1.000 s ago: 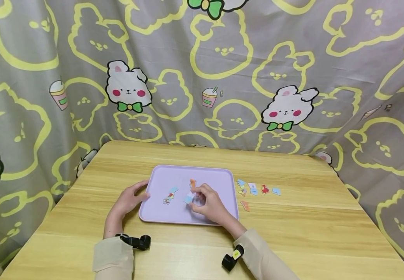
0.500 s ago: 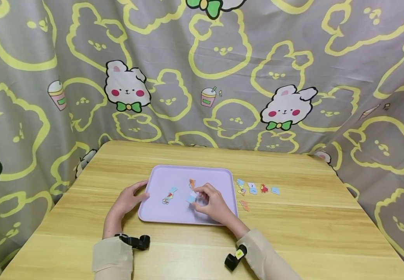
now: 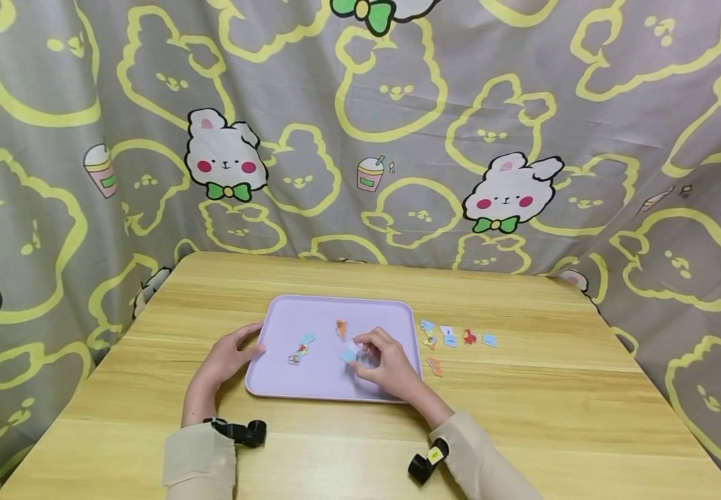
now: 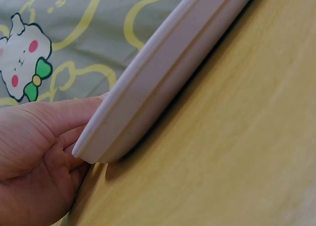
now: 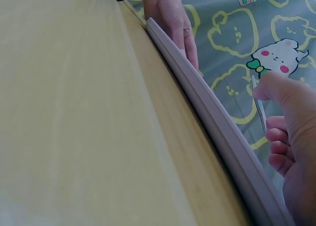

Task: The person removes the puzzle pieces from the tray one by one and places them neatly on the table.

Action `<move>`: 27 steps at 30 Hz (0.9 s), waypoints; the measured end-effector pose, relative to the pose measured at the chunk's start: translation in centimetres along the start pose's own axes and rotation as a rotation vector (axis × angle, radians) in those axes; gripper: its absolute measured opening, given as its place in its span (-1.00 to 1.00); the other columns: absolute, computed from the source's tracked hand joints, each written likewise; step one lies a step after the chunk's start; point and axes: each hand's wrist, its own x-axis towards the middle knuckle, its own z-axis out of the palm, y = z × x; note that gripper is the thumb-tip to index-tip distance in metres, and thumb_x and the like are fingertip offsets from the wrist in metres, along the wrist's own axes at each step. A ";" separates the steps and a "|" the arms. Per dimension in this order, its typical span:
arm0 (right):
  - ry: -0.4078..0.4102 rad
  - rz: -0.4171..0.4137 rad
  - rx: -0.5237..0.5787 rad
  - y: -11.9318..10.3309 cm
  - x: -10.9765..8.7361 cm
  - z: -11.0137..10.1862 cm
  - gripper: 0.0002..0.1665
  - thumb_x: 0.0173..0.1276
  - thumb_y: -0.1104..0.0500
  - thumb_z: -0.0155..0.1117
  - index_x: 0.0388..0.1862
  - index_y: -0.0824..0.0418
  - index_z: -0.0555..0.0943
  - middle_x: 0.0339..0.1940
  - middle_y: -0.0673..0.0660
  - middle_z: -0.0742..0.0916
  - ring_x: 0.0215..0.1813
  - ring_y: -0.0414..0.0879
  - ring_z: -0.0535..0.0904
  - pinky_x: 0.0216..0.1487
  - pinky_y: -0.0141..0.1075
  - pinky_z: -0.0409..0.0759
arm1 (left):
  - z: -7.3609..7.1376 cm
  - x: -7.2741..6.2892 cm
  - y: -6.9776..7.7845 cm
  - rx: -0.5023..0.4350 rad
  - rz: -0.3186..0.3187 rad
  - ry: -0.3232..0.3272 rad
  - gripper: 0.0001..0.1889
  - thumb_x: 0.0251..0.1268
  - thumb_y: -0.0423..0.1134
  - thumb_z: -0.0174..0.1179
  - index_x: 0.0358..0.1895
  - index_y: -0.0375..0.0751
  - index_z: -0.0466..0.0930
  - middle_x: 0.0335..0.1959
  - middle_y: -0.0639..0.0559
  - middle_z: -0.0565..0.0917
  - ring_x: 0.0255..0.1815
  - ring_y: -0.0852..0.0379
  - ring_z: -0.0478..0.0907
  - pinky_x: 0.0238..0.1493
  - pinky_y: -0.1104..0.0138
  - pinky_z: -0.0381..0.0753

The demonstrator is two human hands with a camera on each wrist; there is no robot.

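A gray cartoon-print curtain (image 3: pixel 298 90) is hanging behind the wooden table (image 3: pixel 523 423). At the left, a left hand (image 3: pixel 226 359) is gripping the near-left edge of a lilac tray (image 3: pixel 392 311), its thumb lapping over the rim; a black wrist camera (image 3: pixel 251 434) is sitting at its cuff. Inside the tray, left of center, a multicolored strip of puzzle pieces (image 3: pixel 301 349) is lying on a slant. Farther right, an orange puzzle piece (image 3: pixel 341 329) is lying alone. Just beside it, a blue-and-white puzzle piece (image 3: pixel 350 353) is being pinched between the thumb and fingers of the right hand (image 3: pixel 388 361), which is holding it tilted over the tray.

Past the tray's right edge, more pieces are resting on the table: a blue-and-yellow group (image 3: pixel 427 326), with an orange-red piece (image 3: pixel 435 367) lying nearer the person, then a white-and-blue piece (image 3: pixel 448 337), a red piece (image 3: pixel 469 337) and, farthest right, a small blue piece (image 3: pixel 490 341).
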 end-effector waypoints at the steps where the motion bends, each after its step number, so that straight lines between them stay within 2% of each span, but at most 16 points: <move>1: 0.001 -0.001 0.000 0.0 -0.1 -0.1 -0.56 0.07 0.28 0.48 -0.02 0.28 0.64 -0.35 0.18 0.60 -0.37 -0.09 0.44 -0.36 -0.48 0.47 | 0.0 0.0 0.0 0.001 0.001 0.000 -0.39 0.46 -0.19 0.10 0.50 -0.18 0.19 0.54 -0.33 0.13 0.57 -0.38 -0.07 0.55 -0.23 -0.06; 10: 0.020 0.007 -0.018 0.3 -0.6 -1.1 -0.57 0.07 0.28 0.48 -0.03 0.21 0.65 -0.36 0.12 0.59 -0.38 -0.11 0.43 -0.39 -0.47 0.46 | 0.1 0.0 0.0 -0.001 0.004 0.000 -0.40 0.45 -0.19 0.10 0.50 -0.18 0.19 0.54 -0.33 0.13 0.57 -0.37 -0.07 0.55 -0.23 -0.06; 18: 0.031 0.006 -0.012 0.7 -1.1 -2.0 -0.58 0.07 0.28 0.48 -0.04 0.23 0.66 -0.35 0.17 0.61 -0.37 -0.08 0.45 -0.39 -0.50 0.44 | 0.1 0.0 -0.1 0.015 -0.007 0.003 -0.39 0.46 -0.18 0.10 0.51 -0.17 0.19 0.54 -0.33 0.13 0.57 -0.38 -0.07 0.55 -0.23 -0.06; 27: 0.054 -0.015 -0.019 1.2 -1.7 -3.2 -0.58 0.08 0.29 0.47 -0.03 0.23 0.66 -0.34 0.12 0.62 -0.38 -0.07 0.45 -0.40 -0.46 0.45 | 0.0 0.0 -0.1 0.002 0.002 -0.001 -0.39 0.45 -0.19 0.10 0.51 -0.18 0.18 0.54 -0.33 0.13 0.57 -0.38 -0.07 0.55 -0.23 -0.07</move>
